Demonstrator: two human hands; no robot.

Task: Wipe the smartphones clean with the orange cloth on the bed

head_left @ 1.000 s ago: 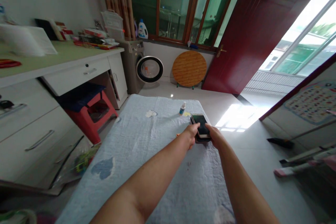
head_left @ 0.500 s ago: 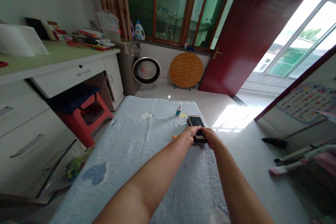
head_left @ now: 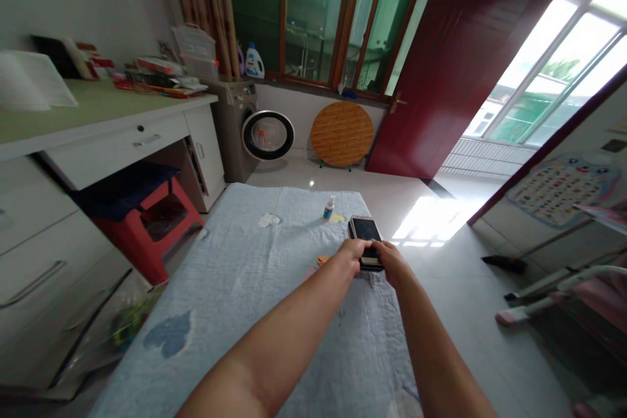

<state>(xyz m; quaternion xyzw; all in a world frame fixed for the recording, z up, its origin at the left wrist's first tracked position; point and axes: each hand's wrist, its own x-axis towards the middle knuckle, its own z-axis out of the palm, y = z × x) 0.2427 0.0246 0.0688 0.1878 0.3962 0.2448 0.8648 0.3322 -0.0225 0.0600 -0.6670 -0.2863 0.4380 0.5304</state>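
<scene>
A dark-screened phone (head_left: 366,229) with a light frame lies over a black item at the right edge of the cloth-covered table. My left hand (head_left: 354,255) grips its left side, thumb across the screen. On the opposite side, my right hand (head_left: 390,260) grips it too, and the two thumbs nearly meet. A small white-capped spray bottle (head_left: 328,210) stands upright beyond my hands. Close to my left wrist is a small orange object (head_left: 322,260), partly hidden by the forearm.
The pale blue cloth (head_left: 235,274) covers the table. A red stool (head_left: 147,235) and a white desk (head_left: 117,144) are on the left. Behind are a washing machine (head_left: 230,137) with its door open and a round wooden board (head_left: 341,134).
The whole view has shifted slightly, moving the room's objects a little left. Both hands keep their hold on the phone, with no other clear change.
</scene>
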